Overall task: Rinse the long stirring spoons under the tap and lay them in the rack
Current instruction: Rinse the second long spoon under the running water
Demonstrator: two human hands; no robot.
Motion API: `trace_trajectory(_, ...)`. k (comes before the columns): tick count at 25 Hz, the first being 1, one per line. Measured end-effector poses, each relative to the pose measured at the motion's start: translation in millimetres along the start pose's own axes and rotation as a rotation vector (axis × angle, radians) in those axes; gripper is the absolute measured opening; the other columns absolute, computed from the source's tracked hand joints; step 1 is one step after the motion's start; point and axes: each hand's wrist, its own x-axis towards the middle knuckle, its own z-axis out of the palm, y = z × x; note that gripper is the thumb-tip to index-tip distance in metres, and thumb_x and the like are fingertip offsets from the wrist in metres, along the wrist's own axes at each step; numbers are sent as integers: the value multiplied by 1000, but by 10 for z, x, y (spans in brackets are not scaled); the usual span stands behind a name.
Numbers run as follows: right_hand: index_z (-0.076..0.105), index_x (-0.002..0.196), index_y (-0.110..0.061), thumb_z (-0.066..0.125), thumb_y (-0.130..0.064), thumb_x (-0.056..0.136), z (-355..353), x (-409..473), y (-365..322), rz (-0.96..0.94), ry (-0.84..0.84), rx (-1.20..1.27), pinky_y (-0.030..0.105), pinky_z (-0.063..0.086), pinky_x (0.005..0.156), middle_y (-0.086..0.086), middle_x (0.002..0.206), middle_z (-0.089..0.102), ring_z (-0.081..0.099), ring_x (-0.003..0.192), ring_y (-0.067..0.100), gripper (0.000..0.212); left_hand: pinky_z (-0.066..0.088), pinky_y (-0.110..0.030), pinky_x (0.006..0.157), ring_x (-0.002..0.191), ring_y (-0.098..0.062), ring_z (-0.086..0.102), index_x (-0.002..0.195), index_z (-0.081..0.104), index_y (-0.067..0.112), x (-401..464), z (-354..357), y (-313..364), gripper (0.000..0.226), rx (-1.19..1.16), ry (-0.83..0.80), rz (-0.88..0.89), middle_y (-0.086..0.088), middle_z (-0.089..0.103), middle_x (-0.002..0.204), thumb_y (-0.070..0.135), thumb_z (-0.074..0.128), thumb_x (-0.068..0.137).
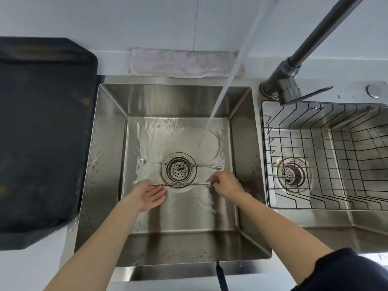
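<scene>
Head view, looking straight down into the left basin. My right hand [227,183] is pinching the right end of the nearer stirring spoon [182,183] between fingertips, knuckles up. My left hand [150,193] is lying open, palm up, fingers relaxed, with the spoon's other end crossing over or resting on the fingers; whether it is truly bearing weight there I cannot tell. That spoon is stretching across the near edge of the drain strainer [178,169], low over the basin floor.

Second stirring spoon [180,164] is lying flat on the basin floor just behind, across the far side of the strainer, ring end to the left, untouched.

Tap [304,47] is running; its stream [220,101] is landing on the floor behind and to the right of the drain, well apart from the spoon I am holding. So the spoon is not getting rinsed where it is.

Judgement for this step: close the left fingers on the handle before lifting, since a thin wet twisted shaft will be slipping easily. Raise it level with both hands, carry it back and right into the stream, and roll it so the twist gets flushed all round.

Wire rack [327,156] is sitting empty in the right basin, beside the left basin [109,143].
</scene>
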Motion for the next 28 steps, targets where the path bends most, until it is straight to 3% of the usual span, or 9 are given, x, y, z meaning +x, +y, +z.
trace_trajectory(3,61,116,-15,43,-7,90,-59,-54,-26,-4,5,7,36,48,95,11,126,61,57,114,31,33,34,-37,106,129,-23,45,80,49,8,-68,15,-19,20,169,11,58,-9,51,130,10,36,94)
trace_trajectory(5,57,122,-16,43,-9,90,-106,-111,-53,-25,-4,-4,36,47,96,13,127,60,56,115,31,36,38,-36,98,118,-22,51,75,48,15,-136,58,-32,20,392,63,152,-7,54,116,11,42,93)
trace_trajectory(7,51,129,-17,43,-13,91,-166,-188,-86,-62,-20,-29,35,45,98,13,131,57,54,119,30,39,42,-32,88,109,-23,54,88,57,15,-219,119,-70,13,741,160,353,-10,57,113,12,46,92)
trace_trajectory(9,43,136,-19,47,-18,91,-238,-273,-131,-126,-38,-118,36,42,102,12,135,54,50,124,29,45,41,-33,98,117,-27,53,114,58,9,-311,201,-77,26,1074,204,578,-12,59,124,15,46,92)
trace_trajectory(11,37,139,-20,51,-24,90,-319,-370,-174,-198,-34,-242,39,39,105,12,138,50,46,127,29,51,35,-31,105,126,-26,48,127,51,8,-476,303,-65,37,1279,189,697,-11,54,135,16,46,92)
trace_trajectory(14,35,141,-20,53,-31,89,-442,-524,-214,-266,37,-316,41,37,108,11,139,49,46,128,28,56,36,-31,104,128,-26,46,132,45,11,-749,464,-50,42,1504,173,859,-9,51,139,20,46,92)
trace_trajectory(18,34,141,-20,54,-32,90,-645,-729,-215,-329,160,-300,42,32,111,8,139,50,45,129,25,56,36,-36,109,130,-26,44,137,39,13,-1099,699,-63,46,1670,208,1054,-9,47,142,23,45,92)
trace_trajectory(23,37,139,-19,55,-30,89,-1026,-971,-175,-375,332,-237,45,36,107,9,140,49,47,126,27,54,39,-40,102,126,-28,47,136,40,16,-1646,1050,-142,45,1813,329,1361,-8,49,140,28,44,93)
trace_trajectory(28,41,137,-19,54,-27,89,-1479,-1193,-87,-392,474,-215,44,34,106,7,138,49,43,129,27,50,40,-40,102,127,-24,47,135,41,15,-2233,1417,-159,43,1773,261,1638,-6,47,141,27,44,93)
